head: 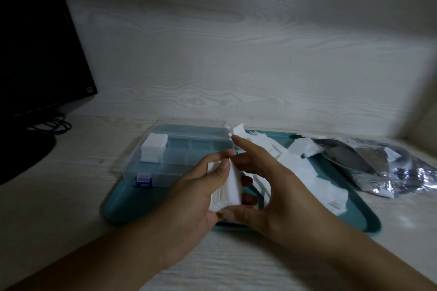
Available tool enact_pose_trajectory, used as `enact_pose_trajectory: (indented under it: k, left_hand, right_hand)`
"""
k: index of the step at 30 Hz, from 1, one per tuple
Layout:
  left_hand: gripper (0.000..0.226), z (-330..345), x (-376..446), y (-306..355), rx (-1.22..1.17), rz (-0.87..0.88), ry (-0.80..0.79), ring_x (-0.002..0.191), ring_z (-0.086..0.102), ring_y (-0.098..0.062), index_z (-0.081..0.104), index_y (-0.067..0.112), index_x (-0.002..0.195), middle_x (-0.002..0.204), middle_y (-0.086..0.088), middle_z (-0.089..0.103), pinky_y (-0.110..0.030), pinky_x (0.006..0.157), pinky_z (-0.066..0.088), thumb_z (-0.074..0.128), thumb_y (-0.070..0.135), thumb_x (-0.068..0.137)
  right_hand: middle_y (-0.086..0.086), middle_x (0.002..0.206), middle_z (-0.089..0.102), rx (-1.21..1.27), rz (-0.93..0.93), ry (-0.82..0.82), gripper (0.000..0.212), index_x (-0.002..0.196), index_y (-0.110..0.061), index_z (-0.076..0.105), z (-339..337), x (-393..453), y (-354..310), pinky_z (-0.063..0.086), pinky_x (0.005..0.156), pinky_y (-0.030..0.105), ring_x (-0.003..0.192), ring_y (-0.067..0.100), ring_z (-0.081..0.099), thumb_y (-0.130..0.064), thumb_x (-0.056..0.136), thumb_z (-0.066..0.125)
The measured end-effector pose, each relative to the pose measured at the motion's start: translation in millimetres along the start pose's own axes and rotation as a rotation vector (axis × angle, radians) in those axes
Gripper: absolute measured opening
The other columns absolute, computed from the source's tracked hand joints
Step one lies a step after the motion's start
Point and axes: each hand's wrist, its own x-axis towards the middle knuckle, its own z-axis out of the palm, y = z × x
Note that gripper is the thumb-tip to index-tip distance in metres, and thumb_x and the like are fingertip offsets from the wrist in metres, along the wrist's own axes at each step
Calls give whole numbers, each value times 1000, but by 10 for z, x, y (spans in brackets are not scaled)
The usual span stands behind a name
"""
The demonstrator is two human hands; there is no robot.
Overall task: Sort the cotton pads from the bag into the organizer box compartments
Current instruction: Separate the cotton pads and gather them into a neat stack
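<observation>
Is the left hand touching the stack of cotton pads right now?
Touching. The head view shows the left hand gripping the stack of cotton pads, thumb pressed on its top edge, fingers wrapped behind it.

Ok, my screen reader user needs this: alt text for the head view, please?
Two hands, left hand and right hand, hold a stack of cotton pads over a teal tray. On the tray sit a clear organizer box with pads in one left compartment and loose pads; a silver bag lies to its right.
</observation>
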Motion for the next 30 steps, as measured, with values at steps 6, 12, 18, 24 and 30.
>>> enact_pose_trajectory:
  k: [6, 12, 18, 24, 30]
  left_hand:
    - [26, 15, -42, 81, 18, -2, 0, 84, 72, -34, 71, 19, 110, 106, -18, 72, -44, 64, 59, 50, 21, 94]
    - [22, -26, 5, 112, -1, 17, 95, 71, 70, -32, 68, 13, 105, 101, -25, 71, -36, 51, 56, 48, 18, 98]
    - [38, -18, 13, 111, 33, 52, 93, 70, 70, -32, 68, 13, 105, 98, -23, 73, -35, 49, 54, 61, 27, 71]
    - [36, -29, 3, 87, 61, 71, 84, 72, 70, -32, 68, 13, 107, 99, -23, 73, -35, 50, 55, 60, 24, 73]
    - [21, -33, 8, 85, 58, 75, 113, 71, 70, -33, 68, 12, 106, 101, -24, 71, -35, 49, 54, 54, 18, 91]
  right_hand:
    - [-27, 125, 55, -61, 55, 18, 84, 145, -45, 31, -232, 41, -19, 41, 93, 11, 118, -10, 50, -53, 75, 75]
    - [-4, 91, 67, -556, 378, 360, 22, 107, -21, 69, -835, 188, 376, 47, 67, 28, 76, 9, 60, -34, 90, 64]
    - [-2, 105, 65, -693, 562, 81, 54, 124, -21, 62, -660, 204, 484, 46, 76, 28, 85, 15, 58, -57, 84, 63]
    - [-4, 102, 54, -717, 405, 194, 25, 103, -28, 65, -523, 203, 504, 38, 72, 26, 86, 14, 50, -38, 82, 73]
    - [-10, 90, 58, -518, 189, 340, 6, 84, -27, 65, -628, 197, 434, 40, 69, 21, 80, 7, 54, -27, 87, 70]
